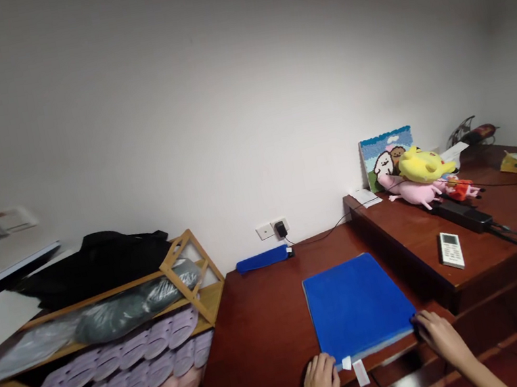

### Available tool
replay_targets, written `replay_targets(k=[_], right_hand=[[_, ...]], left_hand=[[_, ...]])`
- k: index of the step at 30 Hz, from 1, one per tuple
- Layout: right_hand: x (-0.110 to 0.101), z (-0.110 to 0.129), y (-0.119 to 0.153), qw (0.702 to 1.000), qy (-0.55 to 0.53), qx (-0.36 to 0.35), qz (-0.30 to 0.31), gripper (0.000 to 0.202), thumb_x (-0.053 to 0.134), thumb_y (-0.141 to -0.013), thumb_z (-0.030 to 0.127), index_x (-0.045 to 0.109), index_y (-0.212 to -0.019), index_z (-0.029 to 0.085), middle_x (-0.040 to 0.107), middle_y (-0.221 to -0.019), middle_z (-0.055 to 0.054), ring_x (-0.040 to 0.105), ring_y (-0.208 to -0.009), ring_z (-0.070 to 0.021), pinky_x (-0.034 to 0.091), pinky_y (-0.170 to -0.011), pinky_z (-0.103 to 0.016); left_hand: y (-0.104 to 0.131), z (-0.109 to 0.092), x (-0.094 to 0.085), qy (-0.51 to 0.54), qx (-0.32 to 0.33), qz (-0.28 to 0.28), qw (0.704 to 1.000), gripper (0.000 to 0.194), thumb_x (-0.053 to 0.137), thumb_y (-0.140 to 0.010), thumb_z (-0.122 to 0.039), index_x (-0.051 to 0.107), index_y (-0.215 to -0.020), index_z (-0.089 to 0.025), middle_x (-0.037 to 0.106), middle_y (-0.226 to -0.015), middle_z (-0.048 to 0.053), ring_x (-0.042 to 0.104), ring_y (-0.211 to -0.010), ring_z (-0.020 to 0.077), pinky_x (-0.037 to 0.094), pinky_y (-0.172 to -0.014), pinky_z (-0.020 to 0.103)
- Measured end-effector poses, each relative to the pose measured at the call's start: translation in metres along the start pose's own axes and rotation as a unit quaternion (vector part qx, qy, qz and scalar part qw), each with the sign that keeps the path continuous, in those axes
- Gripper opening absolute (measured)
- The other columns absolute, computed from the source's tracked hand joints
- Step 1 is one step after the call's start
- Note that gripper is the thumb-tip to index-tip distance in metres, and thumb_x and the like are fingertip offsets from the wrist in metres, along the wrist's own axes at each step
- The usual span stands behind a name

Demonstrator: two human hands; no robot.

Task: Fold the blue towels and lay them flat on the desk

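Note:
A square blue fabric mat [358, 306] with a grey edge lies spread on the reddish-brown desk [262, 326]. White tags [361, 373] hang from its near edge, towards the left corner. At that near left corner is my left hand [321, 384], its fingers curled together on the mat's edge. My right hand [436, 332] has its fingers closed on the near right corner. The thumbs and the underside of the mat's edge are mostly hidden.
A narrow blue fabric piece [263, 259] lies against the wall by a plugged-in adapter [281, 229]. On the raised desk at right are a remote control [451, 250], plush toys [422, 171], a power brick [462, 215] and a picture [384, 154]. A shoe rack [196, 281] stands left.

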State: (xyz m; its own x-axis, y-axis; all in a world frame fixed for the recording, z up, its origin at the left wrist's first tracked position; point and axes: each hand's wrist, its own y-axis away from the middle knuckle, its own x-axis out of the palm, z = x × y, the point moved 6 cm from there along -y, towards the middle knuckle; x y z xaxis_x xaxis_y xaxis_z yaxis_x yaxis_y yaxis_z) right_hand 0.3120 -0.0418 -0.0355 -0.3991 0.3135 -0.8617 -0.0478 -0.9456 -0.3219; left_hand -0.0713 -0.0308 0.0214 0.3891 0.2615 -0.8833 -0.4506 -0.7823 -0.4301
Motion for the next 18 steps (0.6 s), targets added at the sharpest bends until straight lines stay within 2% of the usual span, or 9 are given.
replay_targets(k=[2,4,6,8,10,13,15,18], right_hand=[[0.001,0.002,0.001,0.999,0.040,0.013,-0.006,0.034,0.046,-0.092,0.026,0.076,-0.108,0.025,0.074,-0.113,-0.010,0.069,-0.097,-0.0265,0.052,-0.085,-0.037],[-0.001,0.015,-0.003,0.998,0.059,0.019,-0.021,0.034,0.046,-0.093,0.027,0.076,-0.109,0.024,0.073,-0.117,-0.011,0.068,-0.102,-0.0276,0.052,-0.088,-0.040],[-0.002,0.041,-0.012,0.998,0.058,0.014,-0.033,0.036,0.044,-0.096,0.030,0.075,-0.113,0.023,0.072,-0.122,-0.011,0.066,-0.109,-0.0281,0.051,-0.094,-0.041],[0.002,0.077,-0.025,0.998,0.051,0.005,-0.034,0.039,0.042,-0.098,0.034,0.074,-0.118,0.025,0.070,-0.129,-0.010,0.063,-0.118,-0.0285,0.048,-0.103,-0.044],[0.012,0.117,-0.039,0.999,0.047,0.001,-0.015,0.041,0.042,-0.100,0.040,0.071,-0.127,0.030,0.065,-0.140,-0.007,0.057,-0.129,-0.0302,0.042,-0.111,-0.050],[0.038,0.169,-0.055,0.998,0.046,0.012,0.040,0.047,0.041,-0.099,0.050,0.058,-0.142,0.042,0.051,-0.157,0.000,0.041,-0.145,-0.0356,0.030,-0.117,-0.064],[0.060,0.189,-0.061,0.995,0.049,0.030,0.077,0.053,0.042,-0.097,0.058,0.048,-0.149,0.047,0.039,-0.164,0.003,0.028,-0.152,-0.0397,0.022,-0.117,-0.072],[0.090,0.198,-0.064,0.991,0.062,0.060,0.106,0.059,0.043,-0.095,0.065,0.042,-0.152,0.048,0.032,-0.167,0.003,0.019,-0.155,-0.0423,0.013,-0.117,-0.077]], left_hand=[[0.005,0.000,0.000,0.017,-0.007,0.003,1.000,0.027,0.046,-0.096,-0.014,0.068,-0.105,-0.027,0.073,-0.099,0.004,0.070,-0.091,0.0224,0.057,-0.085,0.038],[0.010,0.003,-0.002,0.036,-0.010,0.006,0.999,0.029,0.045,-0.099,-0.017,0.069,-0.111,-0.029,0.075,-0.105,0.005,0.071,-0.097,0.0222,0.058,-0.088,0.037],[0.014,0.016,-0.006,0.041,-0.014,0.004,0.999,0.030,0.045,-0.100,-0.020,0.069,-0.114,-0.030,0.075,-0.111,0.005,0.071,-0.102,0.0218,0.059,-0.091,0.037],[0.019,0.042,-0.012,0.023,-0.029,-0.008,0.999,0.030,0.045,-0.101,-0.023,0.070,-0.115,-0.030,0.076,-0.114,0.005,0.072,-0.104,0.0220,0.060,-0.093,0.037],[0.025,0.080,-0.020,-0.014,-0.053,-0.025,0.998,0.031,0.044,-0.100,-0.025,0.072,-0.114,-0.028,0.077,-0.115,0.006,0.073,-0.106,0.0228,0.060,-0.094,0.039],[0.036,0.152,-0.031,-0.076,-0.096,-0.040,0.992,0.035,0.043,-0.098,-0.029,0.074,-0.115,-0.025,0.078,-0.119,0.006,0.072,-0.111,0.0245,0.059,-0.099,0.041],[0.045,0.202,-0.039,-0.115,-0.128,-0.043,0.984,0.040,0.042,-0.097,-0.033,0.073,-0.120,-0.023,0.076,-0.126,0.007,0.070,-0.118,0.0257,0.057,-0.103,0.044],[0.058,0.263,-0.048,-0.164,-0.186,-0.034,0.968,0.049,0.039,-0.096,-0.038,0.069,-0.130,-0.021,0.068,-0.140,0.009,0.062,-0.130,0.0283,0.050,-0.111,0.049]])
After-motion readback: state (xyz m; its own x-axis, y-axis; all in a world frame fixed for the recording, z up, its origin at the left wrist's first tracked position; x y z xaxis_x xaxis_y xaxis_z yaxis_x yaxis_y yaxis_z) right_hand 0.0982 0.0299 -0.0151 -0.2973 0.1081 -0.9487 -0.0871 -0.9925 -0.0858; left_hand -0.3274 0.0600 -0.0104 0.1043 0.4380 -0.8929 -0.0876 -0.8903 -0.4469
